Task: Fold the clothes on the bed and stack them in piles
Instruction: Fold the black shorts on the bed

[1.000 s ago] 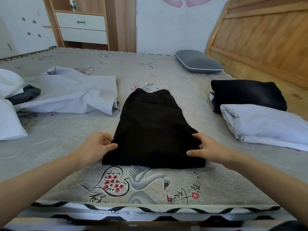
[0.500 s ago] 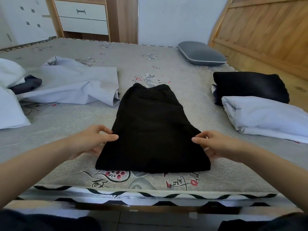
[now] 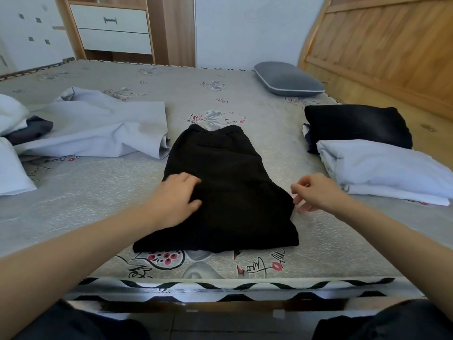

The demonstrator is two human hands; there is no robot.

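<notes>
A black garment (image 3: 230, 190) lies folded lengthwise on the bed (image 3: 103, 192) in front of me, waistband at the far end. My left hand (image 3: 175, 196) rests flat on its left side, fingers spread. My right hand (image 3: 316, 192) hovers just off its right edge, fingers loosely curled and holding nothing. On the right lie a folded white garment (image 3: 382, 170) and, behind it, a folded black garment (image 3: 358, 126). An unfolded pale grey garment (image 3: 98, 128) is spread at the left.
White clothes (image 3: 11, 153) and a dark piece (image 3: 31, 130) are heaped at the far left. A grey pillow (image 3: 288, 79) lies by the wooden headboard (image 3: 382, 50). A drawer cabinet (image 3: 112, 28) stands beyond the bed. The bed's near edge (image 3: 230, 288) runs just below the garment.
Both hands have let go of the black garment's lower side edges. The left hand now lies flat on top of it; the right has lifted off beside it.
</notes>
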